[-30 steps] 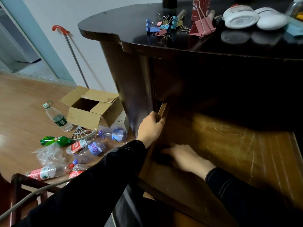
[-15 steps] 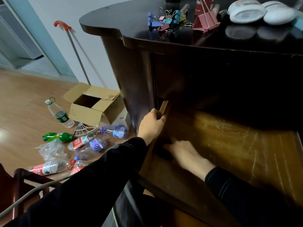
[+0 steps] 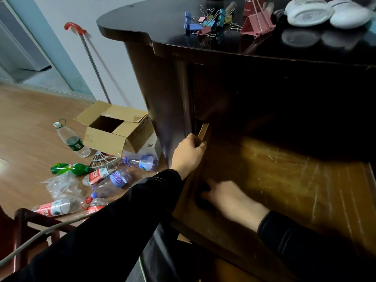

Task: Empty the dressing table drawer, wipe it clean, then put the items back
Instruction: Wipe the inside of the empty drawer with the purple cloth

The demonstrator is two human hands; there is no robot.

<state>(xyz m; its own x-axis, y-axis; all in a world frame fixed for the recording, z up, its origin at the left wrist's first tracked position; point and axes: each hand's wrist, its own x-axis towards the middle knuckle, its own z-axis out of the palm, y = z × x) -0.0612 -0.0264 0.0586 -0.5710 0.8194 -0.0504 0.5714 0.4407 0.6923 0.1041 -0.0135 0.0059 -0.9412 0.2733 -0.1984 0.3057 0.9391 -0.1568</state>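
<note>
Head view: left hand grips the open drawer's left wall, fingers curled over its edge. Right hand, blurred, lies on the drawer floor just nearer than the left hand, over a dark object; its grip cannot be determined. Clips lie on the table above both hands.

You are stretching your left arm, in a black sleeve, forward and up, and you are curling your left hand round the top edge of the left wall of the drawer. Your right hand is lying palm down low inside it, blurred, its fingers pointing fairly straight toward that wall, the black-sleeved forearm coming in from the lower right.
</note>
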